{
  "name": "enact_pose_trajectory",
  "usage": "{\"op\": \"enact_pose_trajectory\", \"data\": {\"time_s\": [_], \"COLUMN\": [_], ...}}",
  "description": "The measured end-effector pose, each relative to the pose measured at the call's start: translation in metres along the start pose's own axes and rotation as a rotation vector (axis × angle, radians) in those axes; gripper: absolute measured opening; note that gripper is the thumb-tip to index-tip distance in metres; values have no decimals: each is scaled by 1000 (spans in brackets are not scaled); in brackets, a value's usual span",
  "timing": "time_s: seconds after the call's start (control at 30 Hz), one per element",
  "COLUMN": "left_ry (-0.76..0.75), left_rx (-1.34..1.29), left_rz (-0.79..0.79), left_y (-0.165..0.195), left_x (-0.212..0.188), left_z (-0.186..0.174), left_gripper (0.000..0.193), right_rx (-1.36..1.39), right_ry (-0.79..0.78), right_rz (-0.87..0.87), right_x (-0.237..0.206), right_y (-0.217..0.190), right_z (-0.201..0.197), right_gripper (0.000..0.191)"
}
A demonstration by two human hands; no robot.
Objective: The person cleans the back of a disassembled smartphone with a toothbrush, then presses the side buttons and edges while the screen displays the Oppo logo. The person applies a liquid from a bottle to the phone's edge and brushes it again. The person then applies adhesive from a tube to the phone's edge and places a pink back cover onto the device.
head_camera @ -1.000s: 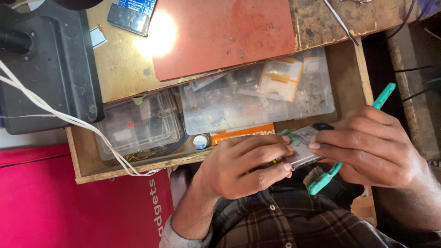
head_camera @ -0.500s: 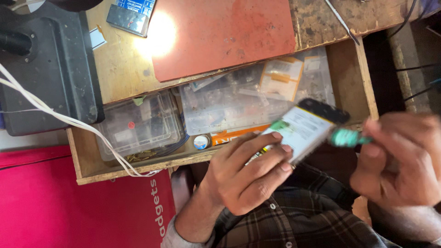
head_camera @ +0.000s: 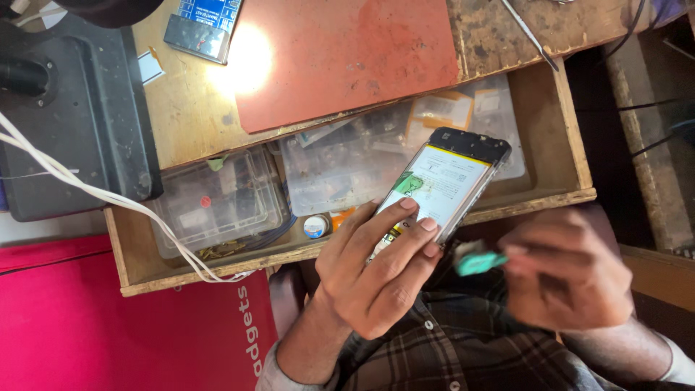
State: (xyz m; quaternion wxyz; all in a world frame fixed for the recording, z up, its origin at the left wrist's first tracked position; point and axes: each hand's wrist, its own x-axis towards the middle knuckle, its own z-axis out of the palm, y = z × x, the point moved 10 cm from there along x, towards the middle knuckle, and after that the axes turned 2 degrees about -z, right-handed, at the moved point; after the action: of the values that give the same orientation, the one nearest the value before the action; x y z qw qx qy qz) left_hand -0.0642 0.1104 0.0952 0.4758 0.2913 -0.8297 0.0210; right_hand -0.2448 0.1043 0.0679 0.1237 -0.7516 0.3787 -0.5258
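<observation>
My left hand (head_camera: 376, 271) holds an opened phone (head_camera: 445, 181) with its back cover off, tilted over the open wooden drawer (head_camera: 572, 145); the white battery faces up and my fingers lie across its lower part. My right hand (head_camera: 572, 279), blurred by motion, grips a teal-handled tool (head_camera: 478, 262) just below the phone's lower right edge. The tool's tip is hidden or too blurred to see.
The drawer holds clear plastic boxes (head_camera: 217, 203) of small parts and bags. On the bench above lie a red-brown work mat (head_camera: 347, 58), tweezers (head_camera: 528, 32), a small blue box (head_camera: 203, 25) and a black device base (head_camera: 72, 108). White cables (head_camera: 108, 199) cross the left side.
The left hand lifted the phone up and away from the right hand, over the drawer. The right hand with the teal tool dropped lower and pulled back from the phone.
</observation>
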Motion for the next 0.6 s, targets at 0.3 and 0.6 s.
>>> {"op": "enact_pose_trajectory", "data": {"time_s": [0.3,0.6], "left_ry": [8,-6], "left_rx": [21,21], "left_rz": [1,21], "left_y": [-2,-4], "left_x": [-1,-3], "left_z": [-1,3], "left_gripper": [22,22], "right_rx": [32,45], "right_ry": [3,60], "right_rz": [35,-6], "right_x": [2,-3], "right_y": [5,8], "right_z": [5,9], "right_gripper": [17,17]}}
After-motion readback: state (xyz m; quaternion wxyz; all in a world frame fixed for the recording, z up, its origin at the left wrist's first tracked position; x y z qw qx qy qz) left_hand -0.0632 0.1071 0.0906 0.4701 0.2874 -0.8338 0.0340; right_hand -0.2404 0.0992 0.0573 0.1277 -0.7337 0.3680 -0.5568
